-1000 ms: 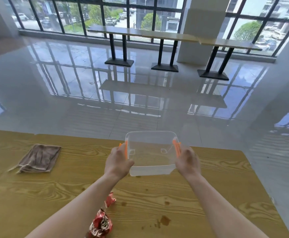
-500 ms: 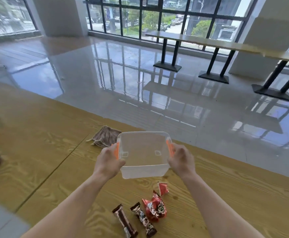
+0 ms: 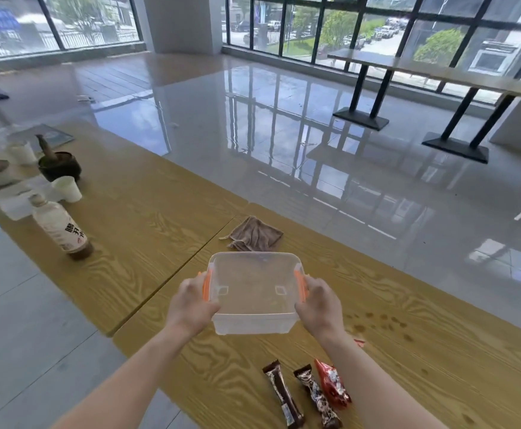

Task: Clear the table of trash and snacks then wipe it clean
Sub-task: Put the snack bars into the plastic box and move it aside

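Note:
A clear plastic box with orange side clips is held just above the wooden table. My left hand grips its left side and my right hand grips its right side. Two dark snack bars and a red crumpled wrapper lie on the table near its front edge, under my right forearm. A brownish cloth lies just beyond the box. Brown stain spots mark the wood to the right of my right hand.
On the adjoining table to the left stand a bottle with a white label, a white paper cup, a dark bowl and blurred dishes. The glossy floor lies beyond the far table edge, with a long bench table by the windows.
The view has swung left, bringing the bottle, cup and bowl into sight. The box stays in both hands. The snack bars and wrapper now lie lower right.

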Available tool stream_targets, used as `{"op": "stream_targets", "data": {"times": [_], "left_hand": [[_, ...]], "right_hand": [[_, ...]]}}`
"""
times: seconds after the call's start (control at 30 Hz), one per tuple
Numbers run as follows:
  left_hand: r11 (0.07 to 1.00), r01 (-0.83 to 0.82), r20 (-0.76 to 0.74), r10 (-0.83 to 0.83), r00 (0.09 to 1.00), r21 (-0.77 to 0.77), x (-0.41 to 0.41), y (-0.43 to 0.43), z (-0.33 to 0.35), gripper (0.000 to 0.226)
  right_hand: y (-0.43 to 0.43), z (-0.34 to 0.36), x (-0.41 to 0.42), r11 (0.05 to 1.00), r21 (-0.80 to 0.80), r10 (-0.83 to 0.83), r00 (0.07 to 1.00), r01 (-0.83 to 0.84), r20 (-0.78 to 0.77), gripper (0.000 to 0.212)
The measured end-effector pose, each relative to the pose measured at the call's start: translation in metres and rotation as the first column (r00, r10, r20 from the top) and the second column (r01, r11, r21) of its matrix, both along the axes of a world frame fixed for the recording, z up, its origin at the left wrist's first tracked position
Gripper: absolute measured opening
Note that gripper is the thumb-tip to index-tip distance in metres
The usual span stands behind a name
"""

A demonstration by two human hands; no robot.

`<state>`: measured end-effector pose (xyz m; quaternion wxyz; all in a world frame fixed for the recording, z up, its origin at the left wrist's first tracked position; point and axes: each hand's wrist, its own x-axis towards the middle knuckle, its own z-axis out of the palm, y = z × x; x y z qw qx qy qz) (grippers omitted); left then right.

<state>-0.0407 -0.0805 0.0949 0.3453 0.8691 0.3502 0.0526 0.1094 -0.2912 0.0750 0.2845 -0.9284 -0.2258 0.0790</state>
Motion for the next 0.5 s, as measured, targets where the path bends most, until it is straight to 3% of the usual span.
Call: {"op": "stream_targets", "data": {"times": [0.17,0.37,0.5], "left_hand": [[0.999,-0.034,-0.026,0.034,0.999,-0.009,-0.006,-0.002,-0.017,0.063],[0.998,-0.05,0.013,0.05,0.999,-0.029,-0.009,-0.005,-0.031,0.061],[0.998,-0.046,0.005,0.046,0.999,0.039,-0.009,-0.01,-0.029,0.064]], "right_hand": [[0.003,-0.009,-0.007,1.0,0.009,0.003,1.0,-0.003,-0.011,0.044],[0.0,-0.011,-0.008,0.999,0.037,0.011,1.0,-0.01,-0.016,0.05],[-0.006,-0.009,-0.007,0.998,0.066,-0.005,1.0,0.005,-0.009,0.034]]}}
